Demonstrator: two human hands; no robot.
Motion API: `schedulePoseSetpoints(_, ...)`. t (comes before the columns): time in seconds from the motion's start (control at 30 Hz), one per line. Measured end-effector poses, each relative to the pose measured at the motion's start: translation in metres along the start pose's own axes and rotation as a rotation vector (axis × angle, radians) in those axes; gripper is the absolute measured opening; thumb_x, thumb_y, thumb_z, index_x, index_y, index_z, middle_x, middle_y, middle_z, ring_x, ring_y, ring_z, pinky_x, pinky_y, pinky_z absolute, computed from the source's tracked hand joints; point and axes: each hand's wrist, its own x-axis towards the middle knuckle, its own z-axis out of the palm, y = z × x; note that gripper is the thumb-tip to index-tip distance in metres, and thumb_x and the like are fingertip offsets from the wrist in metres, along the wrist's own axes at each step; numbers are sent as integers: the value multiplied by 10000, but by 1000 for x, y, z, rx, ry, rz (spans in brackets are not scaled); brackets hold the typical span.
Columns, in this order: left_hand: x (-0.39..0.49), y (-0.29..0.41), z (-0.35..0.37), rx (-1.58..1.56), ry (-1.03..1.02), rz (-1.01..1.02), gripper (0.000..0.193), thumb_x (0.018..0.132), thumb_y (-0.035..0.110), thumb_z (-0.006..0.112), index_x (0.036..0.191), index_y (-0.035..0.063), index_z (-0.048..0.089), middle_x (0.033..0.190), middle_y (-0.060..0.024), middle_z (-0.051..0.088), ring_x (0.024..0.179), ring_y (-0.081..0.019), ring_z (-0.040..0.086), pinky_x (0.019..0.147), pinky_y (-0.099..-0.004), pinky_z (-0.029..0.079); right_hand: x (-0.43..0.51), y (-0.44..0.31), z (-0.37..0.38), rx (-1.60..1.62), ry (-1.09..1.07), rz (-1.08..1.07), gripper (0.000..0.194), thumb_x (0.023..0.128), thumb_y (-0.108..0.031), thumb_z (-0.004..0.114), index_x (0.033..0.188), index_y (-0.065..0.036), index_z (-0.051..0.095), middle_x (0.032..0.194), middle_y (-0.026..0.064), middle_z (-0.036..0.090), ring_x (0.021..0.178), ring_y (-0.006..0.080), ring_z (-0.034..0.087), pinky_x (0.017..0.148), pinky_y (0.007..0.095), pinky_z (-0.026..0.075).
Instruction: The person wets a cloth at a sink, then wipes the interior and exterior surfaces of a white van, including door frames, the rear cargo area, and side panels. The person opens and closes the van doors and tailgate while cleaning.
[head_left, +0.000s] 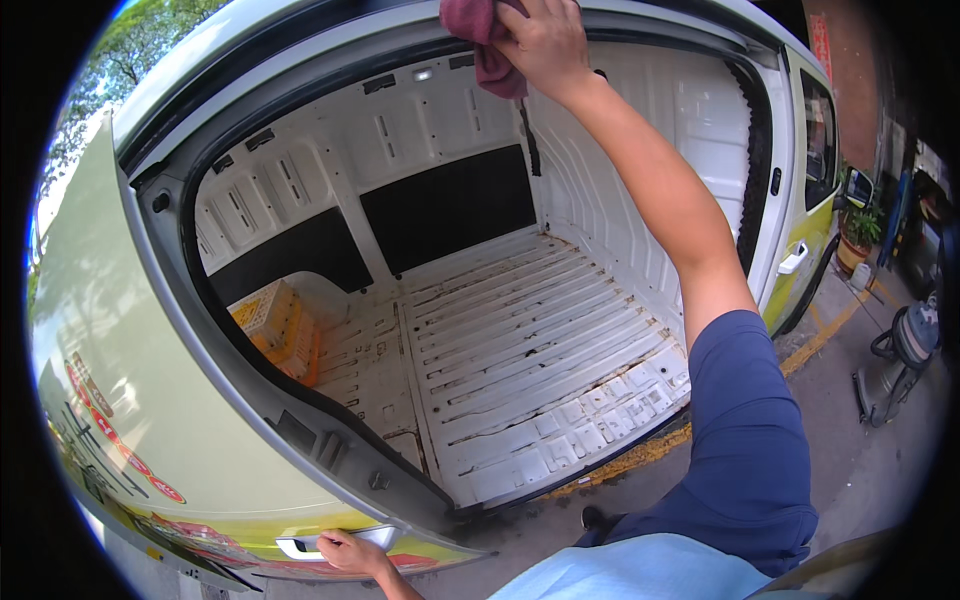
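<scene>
My left hand (350, 553) is curled around the pale door handle (295, 548) of a van's slid-back side door (150, 375). Raised overhead, my right hand (551, 49) grips a maroon cloth (501, 73) at the top edge of the door opening. Part of the cloth runs out of the picture's top. Whether it touches the frame (637, 19) I cannot tell. Before me is the white cargo bay, its ribbed metal floor (517, 345) marked with rust and dirt.
Yellow and orange plastic crates (277, 322) are stacked by the wheel arch at the bay's left. On the pavement to the right are a wheeled vacuum cleaner (896, 360) and a potted plant (855, 236). The van's side mirror (859, 187) juts out near the plant.
</scene>
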Motion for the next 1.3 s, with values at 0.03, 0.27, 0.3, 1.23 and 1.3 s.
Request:
schedulePoseSetpoints(0.03, 2, -1, 0, -8, -17, -23, 346, 987, 202, 451, 738, -38, 429, 683, -201, 452, 642, -377, 417, 621, -466, 353, -11, 29, -10, -46, 2, 24, 337, 694, -219, 700, 1009, -110, 648, 1185, 114, 544, 1075, 297, 521, 877, 444, 423)
schedulePoseSetpoints(0.27, 7, -11, 5, 89, -34, -50, 275, 869, 157, 514, 697, -52, 564, 676, -264, 570, 626, -434, 504, 629, -511, 407, -87, 202, -67, -268, -276, 154, 450, 720, -198, 678, 1140, -56, 605, 1292, 181, 517, 1144, 342, 512, 929, 453, 427)
schedulePoseSetpoints(0.3, 12, -16, 7, -19, -42, -4, 290, 875, 171, 508, 720, -64, 576, 686, -274, 577, 632, -429, 514, 627, -514, 412, -94, 222, -77, -323, -326, 185, 428, 734, -196, 669, 1135, -59, 608, 1293, 177, 518, 1140, 341, 515, 923, 455, 430)
schedulePoseSetpoints(1.23, -12, -29, 23, 430, 141, -162, 353, 980, 359, 417, 988, 46, 581, 1030, -168, 581, 996, -384, 517, 849, -509, 402, -134, 217, -15, 1172, 719, 1349, 245, 934, -96, 540, 1140, 26, 487, 1174, 121, 557, 957, 237, 606, 800, 378, 577)
schedulePoseSetpoints(1.3, -16, -13, 23, 433, 154, -181, 325, 973, 340, 438, 933, 43, 565, 986, -156, 576, 966, -370, 520, 820, -504, 402, -104, 143, -1, 1170, 714, 1344, 251, 933, -75, 524, 1155, 24, 464, 1188, 123, 539, 970, 246, 602, 808, 372, 573)
